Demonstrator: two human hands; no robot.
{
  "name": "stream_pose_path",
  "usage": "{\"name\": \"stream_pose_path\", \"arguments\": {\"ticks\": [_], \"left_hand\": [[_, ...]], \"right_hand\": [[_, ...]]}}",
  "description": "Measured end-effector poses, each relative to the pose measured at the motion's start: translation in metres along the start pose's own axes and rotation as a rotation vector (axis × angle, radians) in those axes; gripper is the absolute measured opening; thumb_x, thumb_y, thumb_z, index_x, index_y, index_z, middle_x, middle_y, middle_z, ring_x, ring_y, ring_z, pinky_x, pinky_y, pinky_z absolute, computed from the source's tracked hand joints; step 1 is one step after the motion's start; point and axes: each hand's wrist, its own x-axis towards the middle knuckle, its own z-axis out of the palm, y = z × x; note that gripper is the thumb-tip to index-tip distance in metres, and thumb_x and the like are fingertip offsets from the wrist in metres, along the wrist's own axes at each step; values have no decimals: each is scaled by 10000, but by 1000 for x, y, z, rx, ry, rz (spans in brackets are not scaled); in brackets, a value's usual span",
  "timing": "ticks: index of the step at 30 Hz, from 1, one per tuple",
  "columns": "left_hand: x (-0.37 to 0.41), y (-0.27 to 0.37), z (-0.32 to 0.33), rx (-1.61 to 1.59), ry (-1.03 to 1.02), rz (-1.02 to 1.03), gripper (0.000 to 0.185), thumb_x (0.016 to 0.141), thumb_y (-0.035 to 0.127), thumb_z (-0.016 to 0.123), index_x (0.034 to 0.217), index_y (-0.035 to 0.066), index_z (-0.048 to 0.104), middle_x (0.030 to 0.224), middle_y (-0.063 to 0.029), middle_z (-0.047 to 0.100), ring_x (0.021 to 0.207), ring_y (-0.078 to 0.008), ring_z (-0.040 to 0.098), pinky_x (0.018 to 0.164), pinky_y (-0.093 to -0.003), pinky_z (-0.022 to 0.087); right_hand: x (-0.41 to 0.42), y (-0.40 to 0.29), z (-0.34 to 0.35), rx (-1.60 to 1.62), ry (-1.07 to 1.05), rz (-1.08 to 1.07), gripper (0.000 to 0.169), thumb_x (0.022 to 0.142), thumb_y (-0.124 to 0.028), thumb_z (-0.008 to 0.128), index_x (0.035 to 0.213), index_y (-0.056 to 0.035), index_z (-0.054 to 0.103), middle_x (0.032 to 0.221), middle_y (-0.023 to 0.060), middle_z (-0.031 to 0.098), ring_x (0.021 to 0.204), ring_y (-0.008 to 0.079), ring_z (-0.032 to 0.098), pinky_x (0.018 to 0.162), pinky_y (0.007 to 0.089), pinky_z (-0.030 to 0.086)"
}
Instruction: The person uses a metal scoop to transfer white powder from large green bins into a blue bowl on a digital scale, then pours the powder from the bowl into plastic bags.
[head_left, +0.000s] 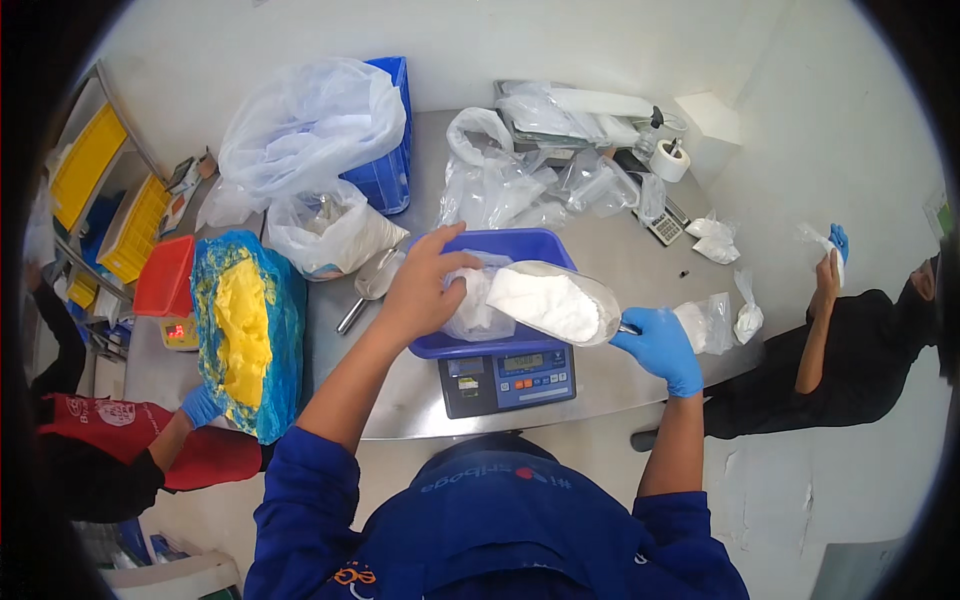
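My right hand (664, 349), in a blue glove, grips the handle of a metal scoop (559, 300) heaped with white powder. Under the scoop, a blue-purple plastic basin (544, 241) rests on a digital scale (510, 381) with a lit display. A clear plastic bag (480, 304) with white powder stands in the basin, partly hidden by the scoop. My bare left hand (431, 281) is at the bag's left side, fingers spread; whether it touches the bag cannot be told.
Left on the steel table (337, 390) are a second scoop (375, 277), an open powder bag (330, 232), a blue crate (382, 172) and a blue-wrapped yellow block (244, 337). Plastic bags (495, 184), a calculator (664, 225) and filled bags (712, 238) lie beyond and right. A person stands on each side.
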Motion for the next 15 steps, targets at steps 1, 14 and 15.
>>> {"name": "stream_pose_path", "arguments": {"ticks": [1, 14, 15], "left_hand": [[-1, -2, -1, -12, 2, -19, 326, 806, 27, 618, 1093, 100, 754, 1473, -193, 540, 1363, -382, 502, 1129, -435, 404], [-3, 9, -1, -74, -79, 101, 334, 810, 62, 645, 1122, 120, 748, 1410, -159, 601, 1332, -368, 528, 1111, -426, 425], [-3, 11, -1, -53, -110, 145, 362, 807, 62, 647, 1152, 125, 740, 1416, -157, 599, 1344, -366, 520, 1119, -422, 419]], "right_hand": [[-3, 1, 0, 16, 29, -6, 392, 842, -421, 757, 846, -30, 728, 746, 203, 672, 681, 416, 642, 616, 451, 499], [-8, -8, -7, 7, 77, -18, 360, 838, -378, 764, 831, -21, 720, 743, 211, 661, 666, 412, 641, 598, 441, 488], [-7, -8, -7, 11, 74, -23, 362, 837, -382, 764, 831, -23, 720, 743, 209, 663, 671, 411, 643, 602, 443, 489]]}}
